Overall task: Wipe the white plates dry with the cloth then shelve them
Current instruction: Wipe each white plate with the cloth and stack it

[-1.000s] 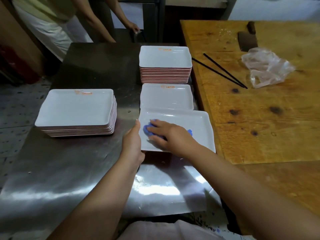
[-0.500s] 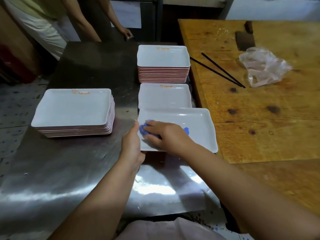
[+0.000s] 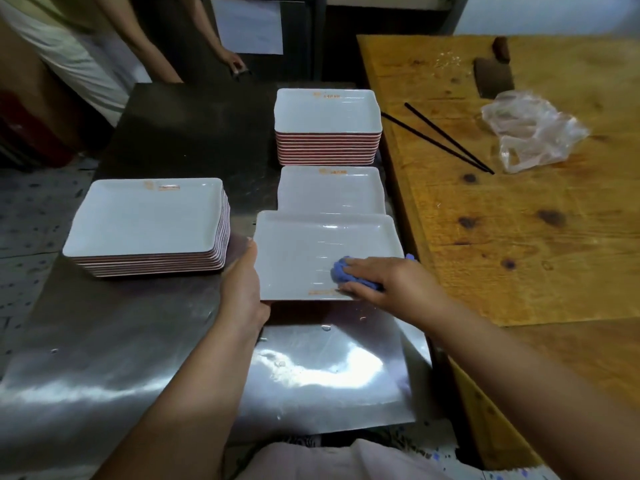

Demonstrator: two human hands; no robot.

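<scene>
You stand at the steel counter, well into the job by the look of it but with plenty left. The far stack and the left stack each hold many plates; which is dried and which waits, you cannot tell from here, and no shelf is in view, so shelving looks not yet done. A single plate lies just beyond the plate you are wiping. Your left hand grips its left edge. Your right hand presses the blue cloth onto its near right part, fingers curled over it.
</scene>
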